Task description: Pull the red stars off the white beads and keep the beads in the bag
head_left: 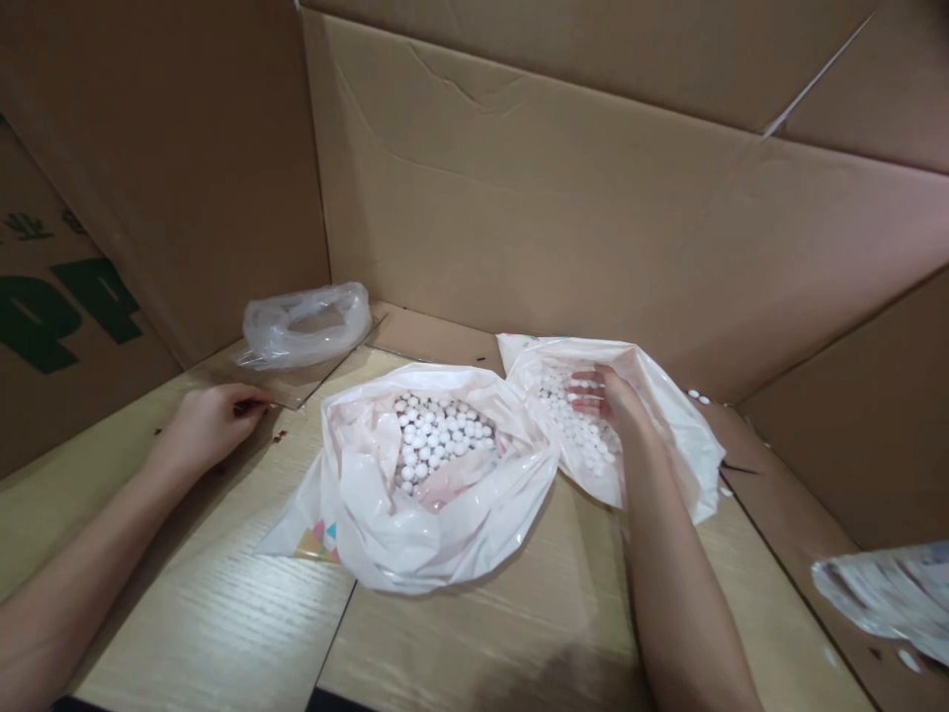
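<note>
Two white plastic bags with rolled-open mouths lie side by side on the wooden table. The middle bag [445, 544] holds many small white balls [437, 435], and coloured triangles show on its lower left corner. In the mouth of the right bag [689, 455], my right hand [612, 400] reaches among more white balls, its fingers stretched and slightly apart. My left hand [218, 425] rests at the left near the edge of a flat clear sheet, thumb and fingertips pressed together; whatever is between them is too small to name.
A coiled clear plastic bag [307, 326] sits at the back left. Cardboard walls [556, 218] enclose the table [244, 613] at the left, back and right. At the right edge lies a clear-wrapped bundle [890, 593]. Loose white balls [697, 397] lie by the back wall.
</note>
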### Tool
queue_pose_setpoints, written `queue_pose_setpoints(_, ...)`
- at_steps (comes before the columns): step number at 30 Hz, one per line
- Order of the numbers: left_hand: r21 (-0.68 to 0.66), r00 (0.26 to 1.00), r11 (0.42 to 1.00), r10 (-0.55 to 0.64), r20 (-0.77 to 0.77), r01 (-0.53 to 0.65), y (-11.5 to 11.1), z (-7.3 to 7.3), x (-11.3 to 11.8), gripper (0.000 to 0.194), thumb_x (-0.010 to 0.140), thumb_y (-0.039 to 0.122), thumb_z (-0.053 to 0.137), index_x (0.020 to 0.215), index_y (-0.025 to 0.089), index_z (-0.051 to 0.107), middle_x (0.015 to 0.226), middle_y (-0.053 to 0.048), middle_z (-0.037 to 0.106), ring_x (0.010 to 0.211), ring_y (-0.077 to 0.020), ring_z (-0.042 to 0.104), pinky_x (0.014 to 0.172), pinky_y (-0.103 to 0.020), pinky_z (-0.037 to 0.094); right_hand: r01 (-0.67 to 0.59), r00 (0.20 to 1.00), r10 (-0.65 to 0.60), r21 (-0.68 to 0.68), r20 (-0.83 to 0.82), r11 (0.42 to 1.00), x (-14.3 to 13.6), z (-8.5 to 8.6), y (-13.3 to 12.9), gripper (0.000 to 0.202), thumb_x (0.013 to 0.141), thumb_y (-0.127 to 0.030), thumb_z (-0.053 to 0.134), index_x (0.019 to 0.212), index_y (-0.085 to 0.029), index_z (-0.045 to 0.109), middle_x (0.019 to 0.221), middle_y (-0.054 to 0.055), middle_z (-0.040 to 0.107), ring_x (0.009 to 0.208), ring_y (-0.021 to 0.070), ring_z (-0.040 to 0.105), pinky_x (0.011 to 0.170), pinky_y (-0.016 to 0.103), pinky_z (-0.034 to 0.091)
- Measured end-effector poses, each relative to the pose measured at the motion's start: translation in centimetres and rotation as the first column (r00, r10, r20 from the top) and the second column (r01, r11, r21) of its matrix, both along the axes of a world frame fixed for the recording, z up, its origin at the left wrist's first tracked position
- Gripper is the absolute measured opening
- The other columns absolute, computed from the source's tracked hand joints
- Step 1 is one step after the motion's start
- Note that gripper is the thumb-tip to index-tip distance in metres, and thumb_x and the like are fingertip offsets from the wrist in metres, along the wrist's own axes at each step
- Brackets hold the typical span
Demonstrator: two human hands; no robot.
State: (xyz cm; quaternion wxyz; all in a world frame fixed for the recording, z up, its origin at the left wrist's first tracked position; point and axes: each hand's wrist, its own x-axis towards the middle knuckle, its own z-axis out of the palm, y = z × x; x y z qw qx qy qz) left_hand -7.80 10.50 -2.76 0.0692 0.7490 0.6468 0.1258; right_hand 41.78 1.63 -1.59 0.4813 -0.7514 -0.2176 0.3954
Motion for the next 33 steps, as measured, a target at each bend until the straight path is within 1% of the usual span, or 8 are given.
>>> queue_pose_setpoints(6, -0.012, 1.0, 1.0, 0.009, 0.006, -0.009, -0.1, 0.1, 0.0, 0.052, 0.071, 0.041, 0.04, 0.099, 0.012, 0.073, 0.099, -0.012, 0.073, 0.089, -0.0263, 0.066, 0.079, -0.03, 0.048, 0.045, 0.998, -0.044, -0.036, 0.04, 0.998, 0.1, -0.2, 0.1, 0.05, 0.103, -0.045, 0.028, 0.099, -0.008, 0.061, 0.067, 0.004, 0.06, 0.047, 0.0087, 0.051, 0.052, 0.023, 0.046)
queue_pose_setpoints(10, -0.021, 1.0, 1.0, 0.008, 0.007, -0.008, -0.3, 0.4, -0.1, 0.05, 0.074, 0.04, 0.041, 0.101, 0.012, 0.072, 0.101, -0.011, 0.073, 0.091, -0.0254, 0.066, 0.08, -0.028, 0.047, 0.066, 0.995, -0.063, -0.043, 0.082, 0.997, 0.1, -0.5, 0.3, 0.044, 0.103, -0.043, 0.033, 0.095, -0.009, 0.061, 0.064, 0.0, 0.058, 0.042, 0.0066, 0.046, 0.046, 0.02, 0.042)
queue_pose_setpoints(14, -0.038, 1.0, 0.999, 0.002, 0.011, -0.001, -0.6, 0.8, 0.1, 0.049, 0.075, 0.039, 0.044, 0.103, 0.01, 0.072, 0.105, -0.011, 0.072, 0.094, -0.025, 0.066, 0.081, -0.026, 0.046, 0.057, 0.993, -0.052, -0.039, 0.107, 0.998, -0.1, -0.7, 0.4, 0.028, 0.099, -0.034, 0.049, 0.094, -0.01, 0.061, 0.062, -0.002, 0.058, 0.044, 0.006, 0.048, 0.046, 0.019, 0.043)
queue_pose_setpoints(17, -0.047, 1.0, 0.999, 0.009, 0.014, -0.008, -0.8, 1.1, 0.3, 0.047, 0.076, 0.038, 0.046, 0.104, 0.01, 0.072, 0.105, -0.011, 0.072, 0.094, -0.0257, 0.066, 0.08, -0.027, 0.045, 0.047, 0.992, -0.042, -0.037, 0.119, 0.998, -0.2, -0.8, 0.3, 0.021, 0.096, -0.03, 0.055, 0.093, -0.01, 0.061, 0.065, -0.002, 0.059, 0.048, 0.0059, 0.051, 0.048, 0.018, 0.045)
queue_pose_setpoints(24, -0.056, 0.999, 0.998, 0.021, 0.028, -0.019, -0.9, 1.1, 0.2, 0.044, 0.077, 0.037, 0.048, 0.104, 0.01, 0.071, 0.104, -0.01, 0.072, 0.093, -0.0239, 0.065, 0.076, -0.024, 0.043, 0.058, 0.994, -0.054, -0.042, 0.097, 0.997, 0.2, -1.1, 0.2, 0.018, 0.097, -0.025, 0.053, 0.096, -0.009, 0.061, 0.068, -0.001, 0.059, 0.049, 0.0053, 0.051, 0.048, 0.017, 0.045)
queue_pose_setpoints(29, -0.068, 0.999, 0.997, 0.026, 0.031, -0.024, -1.1, 1.2, 0.4, 0.044, 0.078, 0.036, 0.048, 0.105, 0.01, 0.07, 0.105, -0.01, 0.072, 0.092, -0.0232, 0.064, 0.076, -0.023, 0.042, 0.071, 0.995, -0.07, -0.007, 0.068, 0.997, 0.4, -1.3, 0.3, 0.017, 0.096, -0.025, 0.055, 0.095, -0.009, 0.061, 0.072, 0.0, 0.061, 0.054, 0.0065, 0.055, 0.052, 0.019, 0.048)
queue_pose_setpoints(33, -0.073, 0.999, 0.997, 0.031, 0.031, -0.029, -1.1, 1.3, 0.5, 0.045, 0.077, 0.036, 0.048, 0.105, 0.009, 0.07, 0.105, -0.011, 0.071, 0.09, -0.0231, 0.064, 0.075, -0.023, 0.041, 0.064, 0.997, -0.064, 0.016, 0.05, 0.998, 0.1, -1.1, 0.0, 0.016, 0.096, -0.024, 0.056, 0.094, -0.009, 0.061, 0.073, 0.0, 0.061, 0.055, 0.0063, 0.055, 0.052, 0.018, 0.048)
